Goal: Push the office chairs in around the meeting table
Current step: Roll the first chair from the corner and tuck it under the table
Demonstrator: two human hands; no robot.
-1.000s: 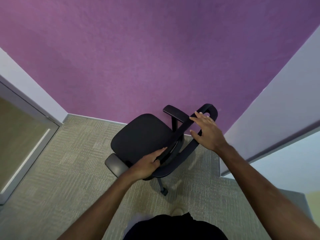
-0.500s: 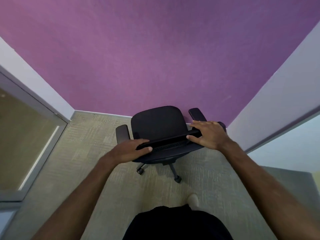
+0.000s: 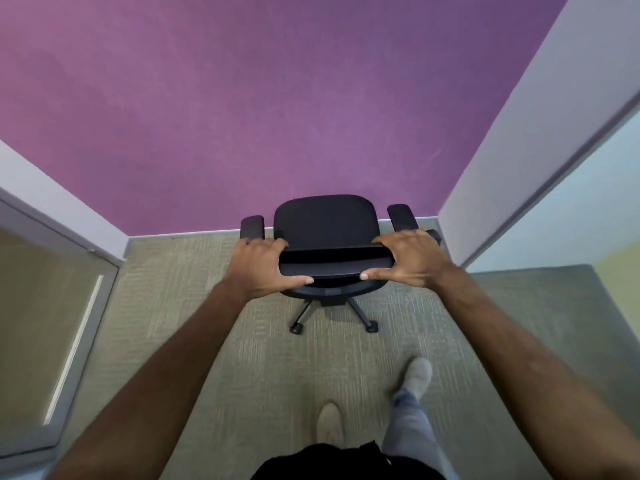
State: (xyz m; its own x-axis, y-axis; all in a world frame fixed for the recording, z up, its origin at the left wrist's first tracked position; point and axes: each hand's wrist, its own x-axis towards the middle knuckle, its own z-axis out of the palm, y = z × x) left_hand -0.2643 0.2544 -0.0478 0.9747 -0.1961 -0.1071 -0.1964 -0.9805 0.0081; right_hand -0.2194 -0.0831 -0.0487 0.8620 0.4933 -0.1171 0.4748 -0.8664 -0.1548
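On grey-green carpet (image 3: 194,306) before a purple wall (image 3: 277,98), a person grips the top edge of a black chair's (image 3: 325,220) backrest with both hands. The left hand (image 3: 263,268) clasps its left end, the right hand (image 3: 408,258) its right end, thumbs toward the camera. The chair faces the wall, seat close to the baseboard, two casters visible beneath. Two pale shoes (image 3: 330,424) stand behind it.
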